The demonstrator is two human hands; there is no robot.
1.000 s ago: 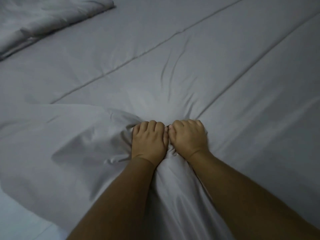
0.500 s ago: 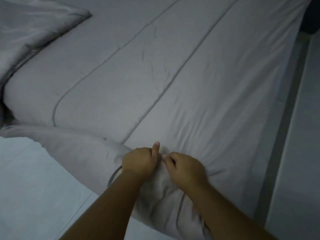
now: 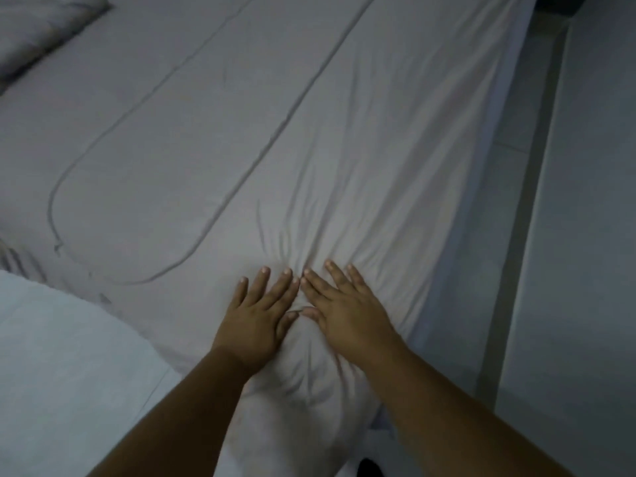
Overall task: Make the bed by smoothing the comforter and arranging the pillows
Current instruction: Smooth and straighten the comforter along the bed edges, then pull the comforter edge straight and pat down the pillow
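Note:
A pale grey comforter (image 3: 213, 139) with long stitched seams covers most of the bed. Both palms lie flat on its near corner, side by side. My left hand (image 3: 258, 315) has its fingers spread and presses down. My right hand (image 3: 347, 308) lies just to its right, fingers apart, thumbs nearly touching. Fine wrinkles fan out from the fingertips toward the far side. A grey pillow (image 3: 38, 25) lies at the far left corner, partly cut off by the frame.
A lighter white sheet (image 3: 62, 366) shows at the near left, beside the comforter's edge. The bed's right side (image 3: 495, 187) drops toward a pale floor (image 3: 585, 270) with a darker strip (image 3: 516, 256) running along it.
Both hands have let go of the bunched comforter corner and now lie flat and open on it. The view has shifted right, showing the bed edge and floor.

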